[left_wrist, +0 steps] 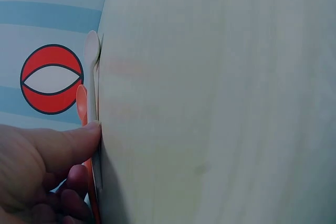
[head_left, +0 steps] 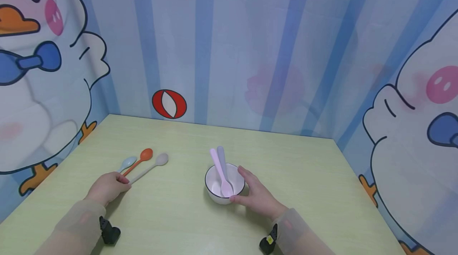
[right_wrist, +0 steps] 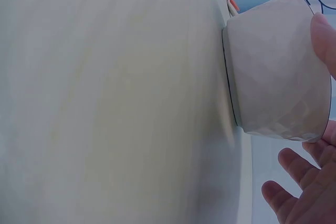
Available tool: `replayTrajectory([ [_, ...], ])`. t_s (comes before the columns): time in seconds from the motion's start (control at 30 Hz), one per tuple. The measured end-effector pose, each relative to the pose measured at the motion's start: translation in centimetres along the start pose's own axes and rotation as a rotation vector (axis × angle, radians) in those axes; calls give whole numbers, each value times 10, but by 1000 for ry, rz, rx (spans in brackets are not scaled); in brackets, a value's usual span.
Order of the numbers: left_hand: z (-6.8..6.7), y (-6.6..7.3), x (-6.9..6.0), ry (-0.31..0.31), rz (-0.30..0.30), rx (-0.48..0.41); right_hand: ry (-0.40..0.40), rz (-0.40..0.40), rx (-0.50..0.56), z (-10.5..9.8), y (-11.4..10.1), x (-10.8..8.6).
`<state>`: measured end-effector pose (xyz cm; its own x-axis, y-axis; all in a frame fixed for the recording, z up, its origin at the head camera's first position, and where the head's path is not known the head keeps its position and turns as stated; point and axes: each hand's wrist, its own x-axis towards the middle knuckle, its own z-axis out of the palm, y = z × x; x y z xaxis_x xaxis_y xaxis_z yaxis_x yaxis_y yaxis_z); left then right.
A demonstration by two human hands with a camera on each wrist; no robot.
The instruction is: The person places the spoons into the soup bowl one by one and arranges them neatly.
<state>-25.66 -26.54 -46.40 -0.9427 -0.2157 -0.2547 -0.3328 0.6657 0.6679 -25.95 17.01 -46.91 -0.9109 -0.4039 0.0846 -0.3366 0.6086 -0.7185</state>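
Observation:
A white bowl [head_left: 214, 196] with a dark rim holds a pink spoon [head_left: 216, 160] and a lilac spoon [head_left: 222, 160], both handles leaning toward the far side. My right hand [head_left: 262, 197] grips the bowl's right side, thumb at the near rim; the right wrist view shows the bowl [right_wrist: 278, 72] between thumb and fingers [right_wrist: 298, 168]. At the left, my left hand [head_left: 107, 188] pinches the handle of a grey spoon [head_left: 162, 159], the thumb lying on it in the left wrist view. Beside it lie an orange spoon [head_left: 146, 154] and a light blue spoon [head_left: 129, 162], their handle ends hidden by the hand.
The pale wooden table [head_left: 186, 227] meets a blue striped backdrop [head_left: 229, 48] along its far edge, with duck drawings at both sides. Black wrist devices are strapped at the left wrist [head_left: 109, 234] and right wrist [head_left: 268, 242].

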Motion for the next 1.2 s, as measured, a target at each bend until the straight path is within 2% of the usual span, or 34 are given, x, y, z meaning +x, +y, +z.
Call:
replayTrajectory([
  [0.87, 1, -3, 3, -40, 41, 10, 6, -10, 1, 1, 3, 1],
  [1.2, -6, -4, 0, -52, 67, 81, 8, -21, 12, 0, 2, 0],
])
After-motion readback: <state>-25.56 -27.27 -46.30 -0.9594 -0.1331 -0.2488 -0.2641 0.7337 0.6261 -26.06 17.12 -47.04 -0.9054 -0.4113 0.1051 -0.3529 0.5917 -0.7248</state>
